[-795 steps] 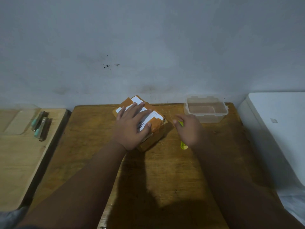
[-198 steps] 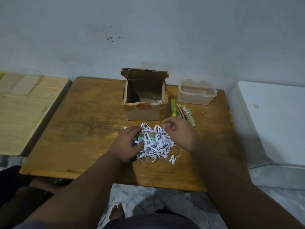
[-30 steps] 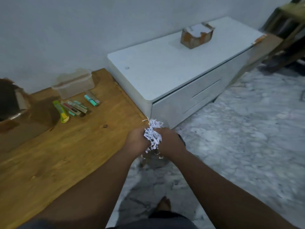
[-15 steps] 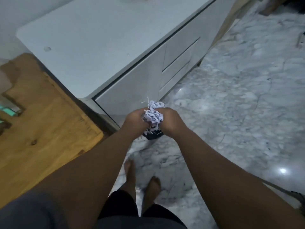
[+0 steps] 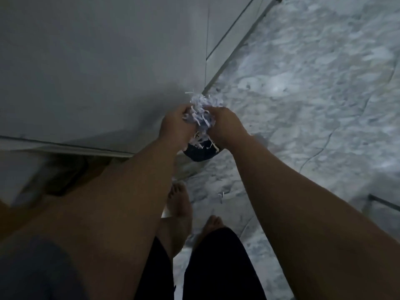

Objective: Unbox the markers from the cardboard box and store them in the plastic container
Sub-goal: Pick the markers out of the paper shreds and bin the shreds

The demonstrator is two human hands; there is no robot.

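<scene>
White shreds (image 5: 202, 113), clenched between the left grip (image 5: 175, 124) and right grip (image 5: 225, 124) above a dark bin (image 5: 200, 151), look light, soft and loose, best cupped from both sides.

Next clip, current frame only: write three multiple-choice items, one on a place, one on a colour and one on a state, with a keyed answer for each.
1. Where is the shredded paper?
A) lying on a table
B) held above a dark round container on the marble floor
C) inside a drawer

2. What colour is the shredded paper?
A) white
B) red
C) green

3. What do the left hand and right hand do?
A) hang empty
B) press flat on a wall
C) grip the paper

Answers: 1 B, the wad sits over the container's mouth. 2 A, the strips look white. 3 C, the fingers of both hands curl round the wad.
</scene>
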